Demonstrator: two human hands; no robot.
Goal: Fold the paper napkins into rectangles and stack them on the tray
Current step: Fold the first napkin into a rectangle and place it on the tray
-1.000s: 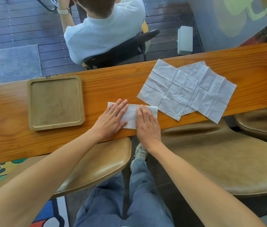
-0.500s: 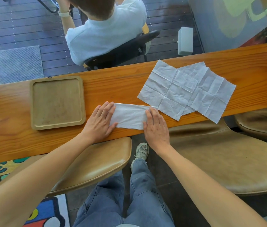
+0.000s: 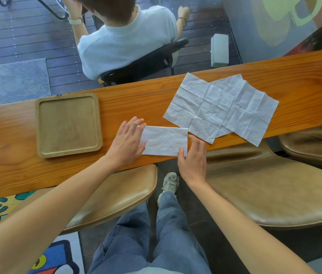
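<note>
Your left hand (image 3: 127, 141) lies flat, fingers straight, hiding the folded napkin's (image 3: 165, 141) left end; your right hand (image 3: 193, 157), relaxed, covers its near-right corner on the desk (image 3: 128, 99).

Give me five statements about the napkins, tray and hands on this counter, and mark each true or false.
1. The tray holds a stack of folded napkins. False: nothing lies in it yet.
2. The folded napkin lies on the counter between the two hands. True.
3. The unfolded napkins lie to the left of the tray. False: they lie to its right, overlapping one another.
4. The left hand rests with straight fingers on the folded napkin's left end. True.
5. The right hand is lifting the folded napkin off the counter. False: the napkin lies flat, and the hand is at its right edge.
</note>
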